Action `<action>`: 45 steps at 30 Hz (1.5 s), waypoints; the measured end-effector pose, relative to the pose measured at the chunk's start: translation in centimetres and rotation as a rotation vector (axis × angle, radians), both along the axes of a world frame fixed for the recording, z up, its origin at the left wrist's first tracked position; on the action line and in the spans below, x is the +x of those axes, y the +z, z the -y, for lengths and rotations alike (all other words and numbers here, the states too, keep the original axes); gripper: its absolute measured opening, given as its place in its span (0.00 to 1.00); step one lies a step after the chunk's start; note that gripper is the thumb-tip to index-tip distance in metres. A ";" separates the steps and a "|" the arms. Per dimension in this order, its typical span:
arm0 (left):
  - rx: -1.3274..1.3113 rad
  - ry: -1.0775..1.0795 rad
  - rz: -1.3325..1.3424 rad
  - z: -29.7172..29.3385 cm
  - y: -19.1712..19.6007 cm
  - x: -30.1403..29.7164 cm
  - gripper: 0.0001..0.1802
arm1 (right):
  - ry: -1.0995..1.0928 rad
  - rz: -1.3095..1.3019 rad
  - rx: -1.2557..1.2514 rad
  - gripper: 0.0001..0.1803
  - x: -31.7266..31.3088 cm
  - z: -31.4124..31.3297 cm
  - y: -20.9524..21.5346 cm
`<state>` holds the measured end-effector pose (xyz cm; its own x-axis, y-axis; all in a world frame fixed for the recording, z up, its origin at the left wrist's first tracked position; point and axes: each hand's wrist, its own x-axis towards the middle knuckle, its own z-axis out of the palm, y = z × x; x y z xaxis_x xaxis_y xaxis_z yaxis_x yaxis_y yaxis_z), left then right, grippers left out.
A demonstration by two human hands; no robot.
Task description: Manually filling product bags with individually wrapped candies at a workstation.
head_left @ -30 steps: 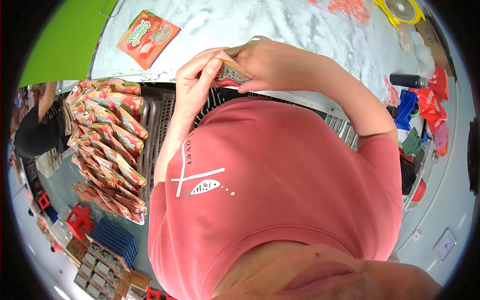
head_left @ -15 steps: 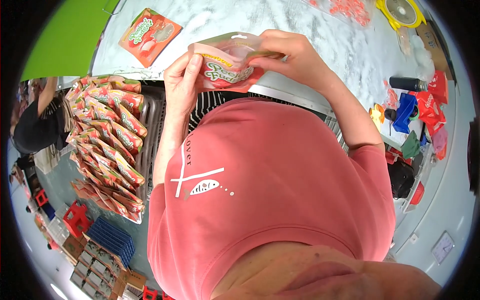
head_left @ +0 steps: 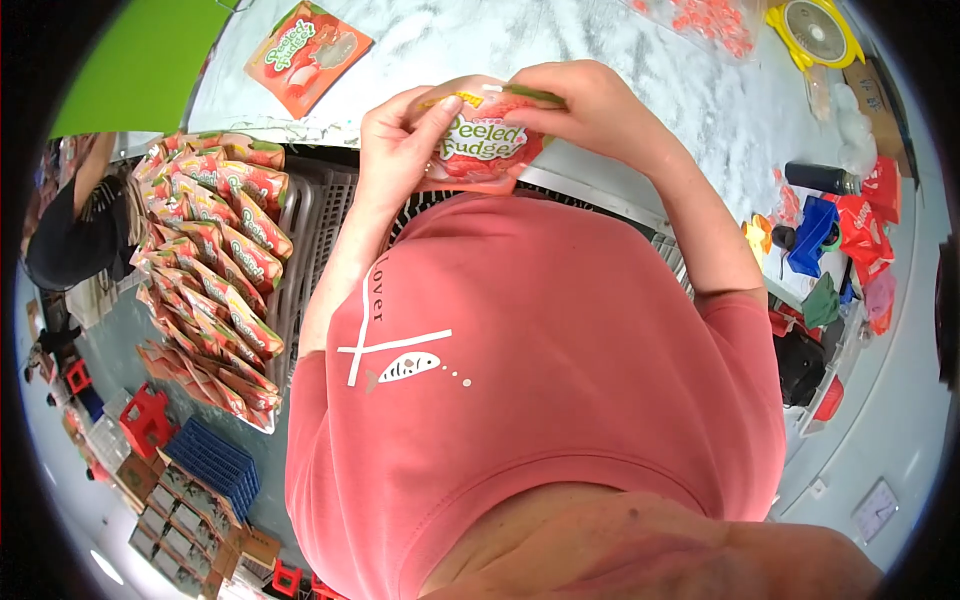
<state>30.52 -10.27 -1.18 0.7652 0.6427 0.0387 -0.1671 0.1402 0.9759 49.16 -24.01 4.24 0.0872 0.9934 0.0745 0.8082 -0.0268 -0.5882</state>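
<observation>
Near the table's front edge, a red candy pouch point(head_left: 490, 150) is held between my two hands, its printed front showing. My left hand point(head_left: 405, 145) grips its left side, thumb across the front. At its upper right corner, my right hand point(head_left: 580, 105) pinches the top edge, fingers closed on the green strip. Another flat red pouch point(head_left: 308, 58) lies on the table to the left of my hands. Whether anything is inside the held pouch cannot be seen.
Several rows of red pouches point(head_left: 215, 250) stand in a tray at the left. A marbled white table point(head_left: 420, 50) spans the top. A clear bag of red candies point(head_left: 710, 22) and a yellow fan point(head_left: 815, 30) are at the far right. A dark bottle point(head_left: 822, 178) lies nearer.
The pouch has turned to face up more squarely. Both hands have moved slightly, my left hand to the right, and still grip the pouch.
</observation>
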 end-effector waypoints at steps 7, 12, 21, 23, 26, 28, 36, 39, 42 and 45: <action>0.098 -0.164 -0.094 0.2 0.3 0.3 0.08 | 0.056 0.119 0.200 0.12 -0.7 -0.9 -1.1; -0.195 -0.069 0.011 -0.6 0.2 0.8 0.08 | -0.051 -0.405 0.006 0.11 1.1 -0.2 -2.9; 0.158 0.066 -0.197 -4.1 -1.6 -6.1 0.10 | -0.123 -0.473 -0.062 0.09 -0.5 -1.7 -1.7; 0.165 0.058 -0.170 -3.8 -2.5 -7.1 0.12 | -0.093 -0.570 0.020 0.09 -2.8 -2.6 -1.1; -0.117 0.138 -0.081 -2.5 -4.0 -8.6 0.23 | 0.118 -0.612 -0.029 0.09 -5.1 -4.4 -1.4; -0.007 0.409 -0.020 -1.2 -4.5 -9.4 0.24 | 0.174 -0.692 -0.103 0.08 -6.3 -5.6 -1.1; -0.210 0.544 0.155 -1.5 -4.2 -13.0 0.16 | 0.471 -0.511 -0.092 0.07 -9.5 -11.3 0.8; 0.288 0.882 -0.010 -2.2 -4.0 -15.3 0.17 | 0.524 -0.502 -0.034 0.07 -12.5 -13.1 2.6; 0.377 0.945 -0.212 -2.9 -1.3 -19.9 0.17 | 0.564 -0.539 -0.045 0.07 -16.1 -14.0 3.9; -0.090 0.783 0.174 -3.4 -1.4 -22.5 0.18 | 0.690 -0.509 -0.018 0.06 -19.5 -16.7 3.6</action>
<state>7.97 -6.83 -2.58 0.0796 0.9961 0.0384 -0.3982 -0.0036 0.9173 29.67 -7.32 7.84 -0.5189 0.8370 0.1738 0.2848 0.3609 -0.8881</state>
